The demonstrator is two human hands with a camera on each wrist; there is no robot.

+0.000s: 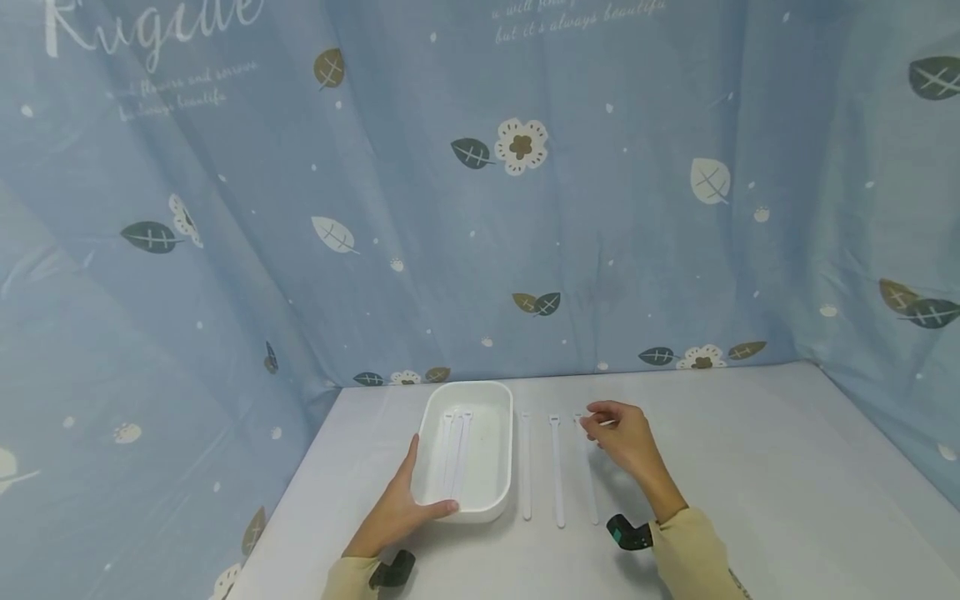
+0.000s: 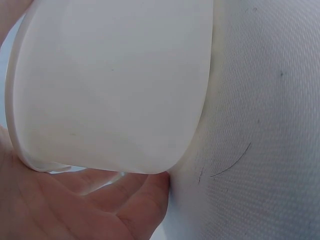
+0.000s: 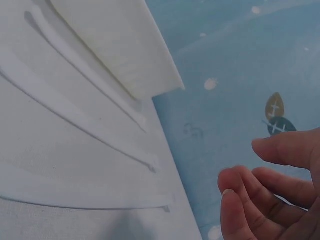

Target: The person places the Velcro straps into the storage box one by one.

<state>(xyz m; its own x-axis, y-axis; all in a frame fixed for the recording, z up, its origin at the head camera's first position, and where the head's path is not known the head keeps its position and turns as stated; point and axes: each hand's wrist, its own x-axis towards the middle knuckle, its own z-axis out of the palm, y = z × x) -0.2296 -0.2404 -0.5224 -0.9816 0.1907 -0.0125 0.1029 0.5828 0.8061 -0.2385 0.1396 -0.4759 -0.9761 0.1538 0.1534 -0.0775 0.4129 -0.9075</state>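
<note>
Cable ties (image 1: 557,471): three on worktop (image 1: 757,467) beside tray (image 1: 491,460), heads toward far edge; more inside. Likely light, bendy, slick; best pinched at head. Gripping tray's near-left corner with left hand (image 1: 401,507); holding nothing in half-curled right hand (image 1: 626,440) near rightmost tie (image 1: 588,481).

Soft, diffuse light leaves a faint shadow on the white tablecloth (image 1: 750,467) below my right hand (image 1: 626,437); near it the cable ties (image 3: 70,107) go blurred and pale. In my left hand (image 1: 405,504), the white tub (image 2: 110,90) looks dull grey up close
</note>
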